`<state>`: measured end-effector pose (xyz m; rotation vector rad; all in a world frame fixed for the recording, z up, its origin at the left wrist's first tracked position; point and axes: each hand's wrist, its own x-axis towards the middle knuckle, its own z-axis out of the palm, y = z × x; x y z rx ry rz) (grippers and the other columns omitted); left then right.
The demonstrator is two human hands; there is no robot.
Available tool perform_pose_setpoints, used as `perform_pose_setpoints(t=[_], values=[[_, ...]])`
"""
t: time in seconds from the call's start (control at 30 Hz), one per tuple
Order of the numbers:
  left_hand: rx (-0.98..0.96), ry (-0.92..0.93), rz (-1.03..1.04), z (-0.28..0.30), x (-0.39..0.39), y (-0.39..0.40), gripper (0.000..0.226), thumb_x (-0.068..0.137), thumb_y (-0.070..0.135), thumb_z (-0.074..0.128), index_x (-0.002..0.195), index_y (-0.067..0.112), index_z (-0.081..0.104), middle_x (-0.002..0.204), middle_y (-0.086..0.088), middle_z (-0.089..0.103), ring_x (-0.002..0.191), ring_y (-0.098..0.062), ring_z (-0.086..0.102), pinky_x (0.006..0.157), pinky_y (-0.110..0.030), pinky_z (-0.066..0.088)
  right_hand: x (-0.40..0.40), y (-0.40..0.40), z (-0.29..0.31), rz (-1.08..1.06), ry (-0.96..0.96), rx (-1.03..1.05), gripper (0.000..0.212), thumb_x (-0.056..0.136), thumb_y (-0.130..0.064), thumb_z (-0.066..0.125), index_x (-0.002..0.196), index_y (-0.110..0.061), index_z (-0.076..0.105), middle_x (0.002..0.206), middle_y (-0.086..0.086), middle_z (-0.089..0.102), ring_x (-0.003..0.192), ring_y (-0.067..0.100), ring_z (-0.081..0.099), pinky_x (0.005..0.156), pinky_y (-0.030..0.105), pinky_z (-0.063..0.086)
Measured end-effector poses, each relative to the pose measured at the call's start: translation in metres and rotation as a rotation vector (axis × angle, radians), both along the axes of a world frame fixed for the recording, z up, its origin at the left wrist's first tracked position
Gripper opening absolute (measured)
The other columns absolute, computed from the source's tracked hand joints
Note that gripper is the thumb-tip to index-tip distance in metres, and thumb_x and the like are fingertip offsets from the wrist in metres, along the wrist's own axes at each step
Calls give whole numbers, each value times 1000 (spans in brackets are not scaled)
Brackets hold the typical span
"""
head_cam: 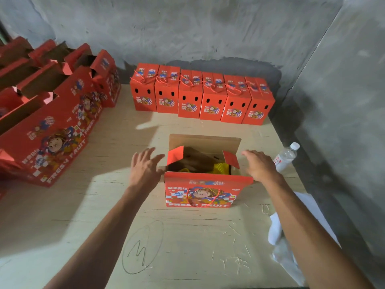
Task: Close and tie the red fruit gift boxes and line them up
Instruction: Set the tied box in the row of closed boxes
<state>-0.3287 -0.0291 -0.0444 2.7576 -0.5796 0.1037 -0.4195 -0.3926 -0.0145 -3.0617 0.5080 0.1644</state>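
Observation:
An open red fruit gift box (201,189) stands in the middle of the table, its flaps up and yellow packing visible inside. A red cord handle hangs on its front face. My left hand (144,165) hovers with spread fingers just left of the box, beside the left side flap. My right hand (260,164) is spread at the box's right side, near the right flap. Neither hand holds anything. Several closed, tied red boxes (201,97) stand in a row at the back of the table.
Several open red boxes (48,113) crowd the left side. A plastic water bottle (286,156) lies at the right table edge, with white paper or plastic (287,243) nearer me. Grey concrete walls stand behind and to the right. A pencil circle marks the wooden table (143,247).

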Motion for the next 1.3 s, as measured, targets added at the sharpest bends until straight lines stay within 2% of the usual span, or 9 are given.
perform_pose_setpoints(t=[0.2, 0.37, 0.5, 0.6, 0.77, 0.87, 1.0, 1.17, 1.3], values=[[-199, 329, -310, -10, -5, -2, 58, 93, 40, 72, 146, 26, 55, 156, 9, 45, 134, -19, 52, 108, -37, 46, -24, 8, -44, 274, -46, -76, 55, 105, -37, 45, 159, -26, 35, 168, -11, 22, 151, 9, 31, 126, 43, 6], [-238, 395, -251, -18, 1, -7, 44, 96, 28, 69, 139, 31, 59, 146, 7, 57, 122, -17, 59, 101, -35, 50, -36, 13, -69, 234, -271, 401, 50, 105, -21, 56, 152, -6, 45, 165, 1, 31, 147, 15, 38, 116, 31, 31], [-419, 413, 140, -5, 15, -35, 18, 95, 18, 61, 108, 29, 67, 116, -4, 71, 96, -23, 68, 76, -32, 52, -22, 8, -56, 102, -418, 571, 23, 101, -7, 60, 118, 3, 73, 142, 14, 60, 129, 26, 60, 109, 34, 45], [-338, 378, 218, -3, 27, -52, 41, 93, 21, 66, 132, 18, 54, 137, -7, 56, 114, -28, 59, 88, -38, 52, -7, 2, -46, -4, -366, 548, 21, 98, -18, 67, 107, 0, 74, 128, 13, 68, 109, 29, 68, 89, 35, 51], [-408, 473, 56, 1, 45, -53, 101, 89, 7, 71, 163, 26, 4, 166, -9, 24, 135, -35, 49, 103, -50, 49, 11, -5, -44, -77, -215, 610, 75, 96, -27, 70, 155, -13, 27, 159, 10, 41, 131, 32, 55, 103, 47, 48], [-462, 432, -24, 0, 45, -55, 112, 84, 6, 79, 162, 25, 2, 161, -18, 30, 134, -37, 49, 97, -54, 52, 18, -2, -38, -59, -243, 735, 107, 92, -12, 74, 162, -25, -7, 167, 10, 25, 127, 36, 60, 98, 52, 53], [-343, 218, -130, -11, 41, -41, 55, 81, 23, 82, 130, 16, 57, 129, -8, 60, 122, -30, 54, 92, -44, 51, 4, -3, -39, 54, -315, 492, 85, 87, -45, 76, 155, -39, 25, 143, -9, 53, 111, 17, 66, 76, 31, 49], [-167, 248, -274, -22, 32, -31, 59, 76, 65, 77, 117, 30, 54, 136, 8, 53, 122, -13, 44, 92, -38, 50, -11, -10, -48, 213, -180, 345, 82, 77, -78, 67, 140, -27, 59, 152, -18, 43, 122, 7, 56, 95, 37, 52], [-147, 245, -353, -19, 45, -39, 46, 85, 42, 80, 112, 12, 58, 127, -6, 59, 116, -21, 52, 96, -36, 47, 4, -7, -38, 227, -78, 324, 63, 85, -65, 68, 131, -23, 58, 155, -14, 41, 100, 9, 59, 84, 32, 50]])
